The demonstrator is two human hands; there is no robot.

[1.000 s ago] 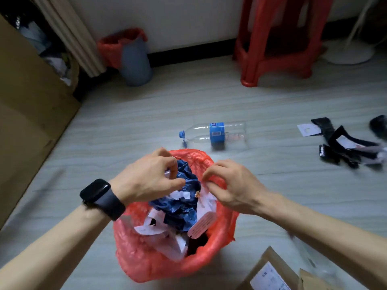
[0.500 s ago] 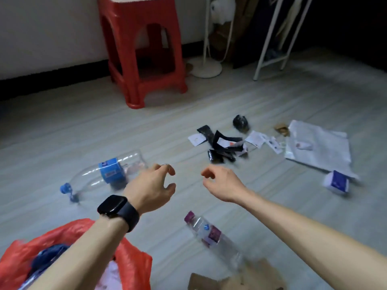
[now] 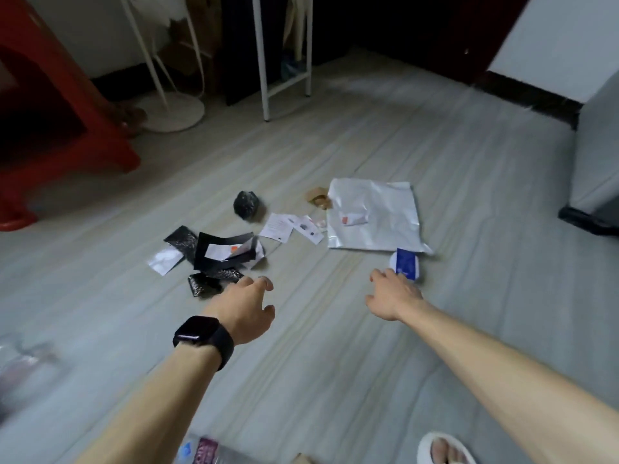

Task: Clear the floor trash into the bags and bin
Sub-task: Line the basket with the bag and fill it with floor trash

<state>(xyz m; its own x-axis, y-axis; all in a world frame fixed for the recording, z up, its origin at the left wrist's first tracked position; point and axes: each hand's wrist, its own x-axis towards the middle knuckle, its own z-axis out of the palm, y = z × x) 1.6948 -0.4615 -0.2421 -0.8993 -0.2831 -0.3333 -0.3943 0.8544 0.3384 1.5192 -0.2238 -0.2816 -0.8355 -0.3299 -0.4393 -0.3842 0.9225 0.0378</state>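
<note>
Grey floor (image 3: 335, 363) holds torn black plastic wrappers (image 3: 214, 256) and a blue-and-white box (image 3: 406, 264) beside a crumpled white mailer (image 3: 375, 212). Left hand (image 3: 246, 311) (black watch (image 3: 201, 333) on its wrist) hovers by the wrappers, right hand (image 3: 393, 296) by the box; both loose-fingered, empty.

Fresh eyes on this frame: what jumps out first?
Two bare arms stretch over the floor. The left hand hovers empty by a heap of black wrappers, and the right hand is open beside a small blue-and-white box. Beyond them lies a crumpled white mailer bag, and a red stool stands at far left.
</note>
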